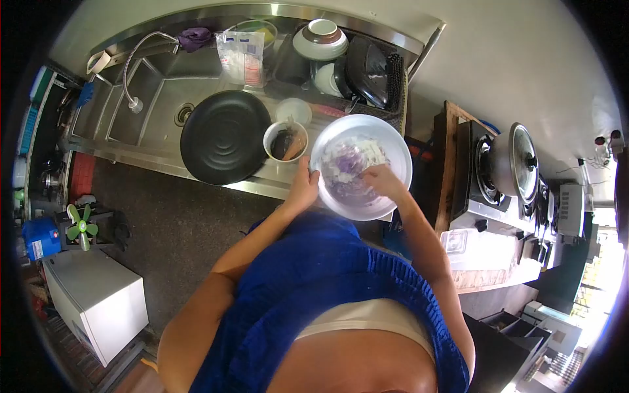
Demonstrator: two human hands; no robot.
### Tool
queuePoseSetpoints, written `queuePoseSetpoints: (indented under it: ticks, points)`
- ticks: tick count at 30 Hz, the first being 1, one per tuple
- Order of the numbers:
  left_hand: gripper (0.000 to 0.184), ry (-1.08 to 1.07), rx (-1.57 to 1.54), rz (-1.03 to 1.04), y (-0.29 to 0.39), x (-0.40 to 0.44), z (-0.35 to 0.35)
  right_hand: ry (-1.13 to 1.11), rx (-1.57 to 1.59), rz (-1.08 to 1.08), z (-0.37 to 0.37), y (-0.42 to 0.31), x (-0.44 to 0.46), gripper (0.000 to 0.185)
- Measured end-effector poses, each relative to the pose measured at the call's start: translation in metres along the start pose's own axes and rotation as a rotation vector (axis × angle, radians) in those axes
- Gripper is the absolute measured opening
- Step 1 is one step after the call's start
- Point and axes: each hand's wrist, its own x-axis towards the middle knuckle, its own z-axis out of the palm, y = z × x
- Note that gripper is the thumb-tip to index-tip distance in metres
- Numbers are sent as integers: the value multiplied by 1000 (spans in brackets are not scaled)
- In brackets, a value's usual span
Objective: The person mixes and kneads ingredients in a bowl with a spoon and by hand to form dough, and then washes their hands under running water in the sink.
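Observation:
A large white bowl [396, 131] stands at the counter's edge, holding a purple and white crumbly mixture [354, 164]. My right hand [383, 181] reaches inside it, fingers bent and pressed together at the mixture; what they hold, if anything, is too small to tell. Around the bowl's left rim my left hand [304, 185] is closed, its thumb on the rim. Just left of the bowl is a small white tub [268, 145] with dark and orange-brown contents. A round white lid [293, 112] lies behind the tub.
A black round pan or lid [226, 137] lies beside the sink [157, 118]. Behind are a plastic bag of white powder [241, 59] and a dish rack [395, 85] with bowls. To the right, a large pot [514, 164] sits on a stove.

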Motion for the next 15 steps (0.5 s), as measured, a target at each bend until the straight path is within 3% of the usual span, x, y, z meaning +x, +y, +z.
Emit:
queuePoseSetpoints:
  ticks: [2, 3, 5, 6, 12, 15]
  points:
    - [38, 30, 25, 1, -1, -1, -4, 217, -311, -188, -13, -10, -8, 33]
    - [37, 44, 41, 1, -2, -1, -9, 215, -292, -201, -5, -26, -12, 33]
    - [37, 65, 26, 70, -15, 11, -6, 461, -771, -189, -6, -57, -31, 22]
    - [37, 73, 26, 91, -16, 13, -7, 434, -841, -161, -5, -64, -31, 17]
    - [41, 47, 23, 24, -20, 12, -5, 570, -1130, -236, -5, -81, -37, 20]
    - [43, 69, 25, 45, -21, 12, -2, 612, -1042, -287, -8, -86, -43, 30]
